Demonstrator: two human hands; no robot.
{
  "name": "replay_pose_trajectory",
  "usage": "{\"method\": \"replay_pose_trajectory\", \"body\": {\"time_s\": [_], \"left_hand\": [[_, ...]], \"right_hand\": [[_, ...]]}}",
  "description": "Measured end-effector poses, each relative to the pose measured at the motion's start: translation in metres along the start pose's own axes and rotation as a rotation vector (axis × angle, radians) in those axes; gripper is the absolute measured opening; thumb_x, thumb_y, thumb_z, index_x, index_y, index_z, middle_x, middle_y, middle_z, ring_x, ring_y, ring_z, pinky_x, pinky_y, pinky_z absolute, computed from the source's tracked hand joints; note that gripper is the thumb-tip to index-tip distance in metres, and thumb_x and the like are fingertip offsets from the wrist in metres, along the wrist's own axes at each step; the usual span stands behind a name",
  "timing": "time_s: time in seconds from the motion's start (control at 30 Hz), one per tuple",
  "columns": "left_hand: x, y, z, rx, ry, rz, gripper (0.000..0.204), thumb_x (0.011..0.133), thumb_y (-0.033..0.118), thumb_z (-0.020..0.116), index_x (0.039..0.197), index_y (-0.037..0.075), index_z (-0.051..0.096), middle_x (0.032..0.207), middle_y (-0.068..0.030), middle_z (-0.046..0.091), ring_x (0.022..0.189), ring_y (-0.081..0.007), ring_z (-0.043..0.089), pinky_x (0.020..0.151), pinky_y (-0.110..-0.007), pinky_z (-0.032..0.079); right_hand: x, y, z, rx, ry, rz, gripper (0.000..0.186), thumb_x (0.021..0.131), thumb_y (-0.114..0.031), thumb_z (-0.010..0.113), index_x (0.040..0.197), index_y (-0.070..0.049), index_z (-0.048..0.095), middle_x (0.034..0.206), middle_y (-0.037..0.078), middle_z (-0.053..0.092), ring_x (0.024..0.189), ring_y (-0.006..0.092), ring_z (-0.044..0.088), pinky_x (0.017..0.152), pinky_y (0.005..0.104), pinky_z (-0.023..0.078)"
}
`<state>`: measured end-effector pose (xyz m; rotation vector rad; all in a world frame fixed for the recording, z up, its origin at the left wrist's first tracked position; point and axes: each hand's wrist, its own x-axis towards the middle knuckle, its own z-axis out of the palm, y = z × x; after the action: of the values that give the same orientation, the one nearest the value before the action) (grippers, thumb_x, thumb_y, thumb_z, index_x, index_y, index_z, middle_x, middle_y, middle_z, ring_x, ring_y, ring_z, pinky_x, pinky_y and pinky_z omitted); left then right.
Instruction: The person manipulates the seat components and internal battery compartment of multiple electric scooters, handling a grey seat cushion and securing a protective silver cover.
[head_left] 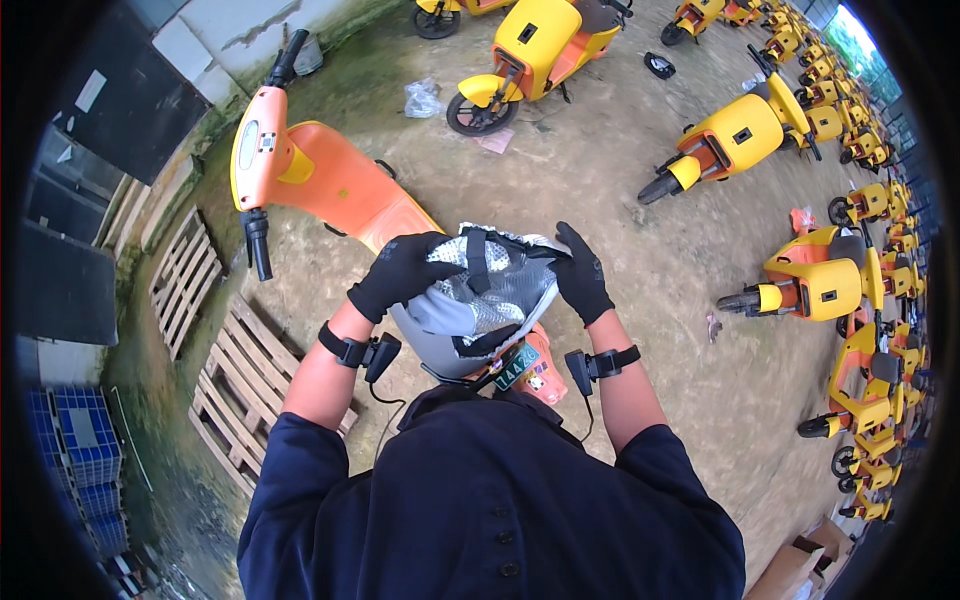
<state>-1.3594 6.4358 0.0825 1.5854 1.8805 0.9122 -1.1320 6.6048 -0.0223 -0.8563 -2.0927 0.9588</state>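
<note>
Between my hands is a rounded grey thing with a silvery, bubble-textured layer on top and a black strap across it; I cannot make out its kind. It is above the seat end of an orange and yellow scooter and hides that part. My left hand, in a black glove, grips its upper left edge with the fingers curled over the silvery layer. My right hand, also gloved, holds the upper right edge between thumb and fingers. A green plate shows below the grey thing, at the scooter's rear.
Two wooden pallets lie on the floor to the left. Blue crates stand at the lower left. Yellow scooters stand ahead and in rows at right. Cardboard boxes sit at lower right. Plastic wrap litters the ground.
</note>
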Motion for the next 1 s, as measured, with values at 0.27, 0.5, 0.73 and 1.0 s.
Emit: {"method": "replay_pose_trajectory", "body": {"time_s": [0.27,0.5,0.73,1.0], "left_hand": [[0.003,-0.001,-0.019,-0.216,-0.057,-0.058,0.04,0.069,0.014,0.072,0.104,0.001,0.058,0.09,-0.007,0.064,0.082,-0.0135,0.058,0.075,-0.028,0.047],[0.015,-0.061,-0.004,-0.406,0.028,-0.139,0.038,0.073,-0.001,0.06,0.111,0.0,0.054,0.095,-0.0051,0.061,0.081,-0.0119,0.056,0.073,-0.026,0.047],[0.026,-0.034,-0.005,0.006,-0.129,0.206,0.073,0.065,0.012,0.071,0.129,0.007,0.036,0.131,-0.0116,0.038,0.122,-0.0269,0.035,0.1,-0.037,0.029],[0.053,0.06,0.015,0.128,0.144,0.634,0.044,0.071,0.018,0.065,0.111,0.004,0.052,0.098,-0.0167,0.056,0.094,-0.0345,0.051,0.081,-0.04,0.04]], "right_hand": [[0.012,-0.04,-0.021,0.743,-0.378,0.532,0.036,0.067,0.006,0.044,0.101,0.003,0.057,0.096,0.009,0.061,0.087,0.0163,0.058,0.075,0.0294,0.047],[0.007,-0.075,-0.042,1.289,-0.431,0.372,0.053,0.066,-0.002,0.051,0.118,0.008,0.044,0.117,0.012,0.052,0.105,0.0189,0.05,0.092,0.0281,0.038],[0.025,-0.099,-0.063,1.057,-0.689,0.341,0.054,0.069,-0.014,0.055,0.117,0.007,0.045,0.115,0.012,0.053,0.105,0.0188,0.049,0.093,0.0282,0.036],[0.04,-0.107,-0.06,0.923,-0.66,0.205,0.057,0.07,-0.012,0.056,0.122,0.004,0.042,0.119,0.011,0.05,0.108,0.0168,0.048,0.094,0.0286,0.035]]}}
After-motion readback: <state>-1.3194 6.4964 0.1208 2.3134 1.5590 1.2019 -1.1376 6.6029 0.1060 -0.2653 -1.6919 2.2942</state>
